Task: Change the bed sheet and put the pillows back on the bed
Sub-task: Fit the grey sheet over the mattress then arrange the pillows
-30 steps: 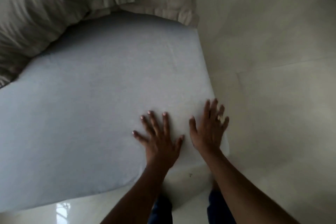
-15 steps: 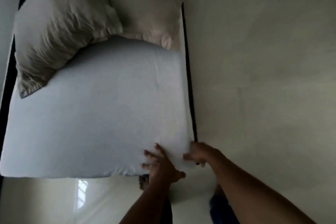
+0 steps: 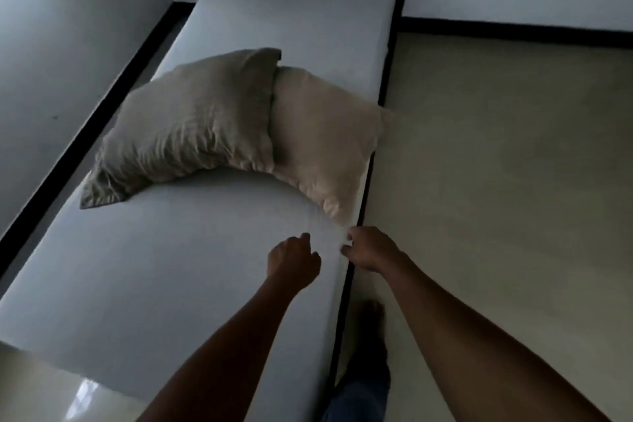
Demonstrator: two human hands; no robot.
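Observation:
A white bed sheet (image 3: 178, 271) covers the long mattress. Two beige pillows lie across its middle: a greyer one (image 3: 191, 134) on the left and a paler one (image 3: 322, 140) on the right, which reaches the right edge. My left hand (image 3: 294, 260) hovers over the sheet just in front of the pillows, fingers curled, with nothing visible in it. My right hand (image 3: 370, 248) is at the bed's right edge, below the paler pillow's corner. Its thumb and fingers pinch a small fold of the sheet.
A dark bed frame (image 3: 342, 315) runs along the right side. White walls (image 3: 68, 55) with black skirting close in on the left and at the far end. Beige floor (image 3: 496, 181) spreads to the right. My foot (image 3: 371, 319) stands beside the frame.
The view has lifted from the near corner to take in the whole bed. Both hands left the flat sheet and moved toward the pillows, fingers now curled; the right one went to the edge.

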